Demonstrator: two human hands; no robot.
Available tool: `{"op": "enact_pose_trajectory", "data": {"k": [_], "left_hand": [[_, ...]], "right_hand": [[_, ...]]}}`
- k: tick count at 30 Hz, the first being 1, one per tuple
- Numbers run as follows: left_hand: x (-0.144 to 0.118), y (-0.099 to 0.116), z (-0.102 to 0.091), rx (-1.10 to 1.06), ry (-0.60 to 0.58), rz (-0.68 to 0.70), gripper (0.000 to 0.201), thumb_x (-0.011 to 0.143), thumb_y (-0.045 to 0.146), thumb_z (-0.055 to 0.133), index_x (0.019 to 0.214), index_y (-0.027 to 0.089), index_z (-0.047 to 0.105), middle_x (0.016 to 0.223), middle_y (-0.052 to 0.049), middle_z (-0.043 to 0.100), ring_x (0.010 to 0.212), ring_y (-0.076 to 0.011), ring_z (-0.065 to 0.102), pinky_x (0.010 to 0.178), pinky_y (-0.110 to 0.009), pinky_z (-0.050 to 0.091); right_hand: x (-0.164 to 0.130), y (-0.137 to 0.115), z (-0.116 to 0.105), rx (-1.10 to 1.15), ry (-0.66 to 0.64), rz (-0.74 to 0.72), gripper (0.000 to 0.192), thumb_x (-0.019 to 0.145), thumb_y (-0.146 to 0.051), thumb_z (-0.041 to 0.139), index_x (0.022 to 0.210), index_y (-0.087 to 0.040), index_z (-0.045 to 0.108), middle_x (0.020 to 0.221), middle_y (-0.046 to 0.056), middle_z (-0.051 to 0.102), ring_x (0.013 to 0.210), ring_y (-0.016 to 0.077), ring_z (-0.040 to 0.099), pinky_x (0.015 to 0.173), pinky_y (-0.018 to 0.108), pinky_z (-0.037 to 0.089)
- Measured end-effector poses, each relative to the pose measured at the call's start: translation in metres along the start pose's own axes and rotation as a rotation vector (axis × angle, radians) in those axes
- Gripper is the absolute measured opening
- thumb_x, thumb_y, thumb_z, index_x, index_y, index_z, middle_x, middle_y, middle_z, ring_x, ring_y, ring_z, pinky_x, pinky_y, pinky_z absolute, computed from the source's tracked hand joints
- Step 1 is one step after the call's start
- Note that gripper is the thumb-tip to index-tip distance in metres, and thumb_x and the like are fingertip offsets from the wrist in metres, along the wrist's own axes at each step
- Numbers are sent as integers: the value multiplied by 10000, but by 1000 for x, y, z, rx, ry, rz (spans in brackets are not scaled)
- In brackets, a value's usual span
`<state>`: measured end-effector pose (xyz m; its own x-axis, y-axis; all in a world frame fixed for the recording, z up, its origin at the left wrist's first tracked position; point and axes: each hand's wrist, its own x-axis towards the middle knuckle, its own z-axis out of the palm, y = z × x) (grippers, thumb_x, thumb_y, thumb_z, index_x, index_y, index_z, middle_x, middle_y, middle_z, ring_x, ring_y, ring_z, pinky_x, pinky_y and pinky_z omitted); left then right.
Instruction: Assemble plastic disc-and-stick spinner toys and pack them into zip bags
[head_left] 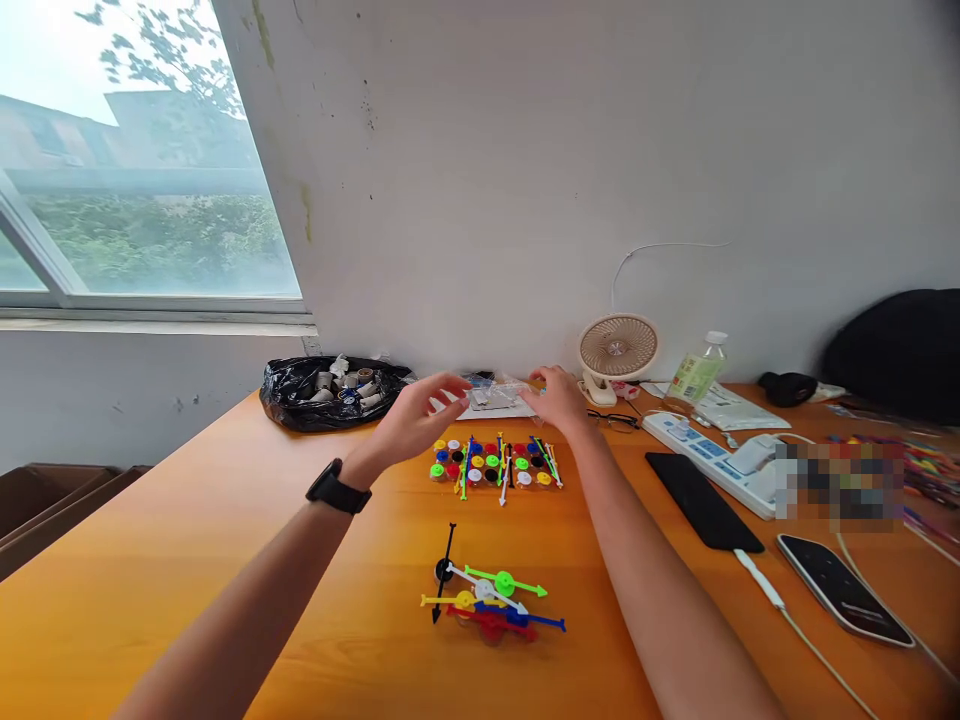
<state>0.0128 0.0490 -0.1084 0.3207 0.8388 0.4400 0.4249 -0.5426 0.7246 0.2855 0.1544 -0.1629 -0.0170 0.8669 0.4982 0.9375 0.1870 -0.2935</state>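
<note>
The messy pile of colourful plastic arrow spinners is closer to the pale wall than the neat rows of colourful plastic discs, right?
No, the head view shows the pile of arrow spinners farther from the pale wall than the neat rows of discs.

On the table [187,510], a pile of arrow spinners [484,590] lies in front, rows of discs and arrows [491,461] behind it, and packets [493,399] behind those, between the left hand [421,415] and right hand [559,400]. The bag [289,395] lies left of the packets; right of them come the fan [616,346], then the bottle [694,378], with the power strip [709,461] before it
</note>
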Motion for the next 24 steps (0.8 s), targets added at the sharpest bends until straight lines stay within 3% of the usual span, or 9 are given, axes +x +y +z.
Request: {"op": "enact_pose_trajectory", "data": {"k": [4,7,9,13,17,20,22,24], "left_hand": [[21,27,-23,-127,-117,-63,363,999,508,583,1151,220,745,1128,-74,768,1011,-213,688,832,-329,529],[22,31,-30,-154,-128,-41,351,1002,500,592,1159,228,750,1138,-71,773,1051,-212,690,841,-316,537],[22,23,-31,-147,-139,-31,312,999,457,608,1156,230,753,1131,-72,776,1055,-213,698,836,-313,546],[24,5,-31,-90,-46,51,294,964,410,666,1183,228,739,1233,-82,746,1142,-231,685,941,-353,554],[23,4,-32,30,36,162,620,831,442,829,1397,289,629,1475,-72,621,1355,-279,564,1153,-465,447],[20,10,-32,-23,-79,159,784,768,423,889,1471,296,565,1487,-83,619,1371,-282,564,1177,-484,428],[20,11,-33,-139,-215,101,637,802,397,863,1378,240,642,1328,-102,723,1244,-263,664,1089,-440,514],[21,11,-33,-232,-306,44,389,860,384,808,1185,184,734,1123,-103,791,1059,-234,739,953,-380,583]], "right_hand": [[-21,-9,29,-55,-29,23,524,801,-346,803,1271,-168,652,1390,180,602,1305,390,477,1088,512,387],[-27,-12,39,-56,-59,12,266,859,-192,695,1124,-180,711,1363,175,622,1329,378,456,1126,548,336],[-23,-12,33,-32,-84,4,185,898,-131,602,1022,-184,729,1268,167,670,1284,350,498,1125,533,340],[-5,-15,-4,79,-171,-23,222,969,-174,507,1032,-158,719,1196,176,704,1187,326,587,1027,468,444],[-1,-28,-58,269,-435,-181,197,995,-351,574,1016,-220,720,1087,41,765,1010,215,687,868,304,533],[-10,-41,-92,618,-746,-360,261,991,-464,601,1045,-227,699,1137,29,750,1097,214,672,929,307,527],[-18,-49,-106,756,-828,-373,265,989,-466,611,1052,-221,689,1136,42,738,1116,216,661,962,323,519],[-23,-54,-114,786,-816,-343,298,972,-464,646,1160,-235,680,1193,57,719,1138,217,653,958,328,529]]}}
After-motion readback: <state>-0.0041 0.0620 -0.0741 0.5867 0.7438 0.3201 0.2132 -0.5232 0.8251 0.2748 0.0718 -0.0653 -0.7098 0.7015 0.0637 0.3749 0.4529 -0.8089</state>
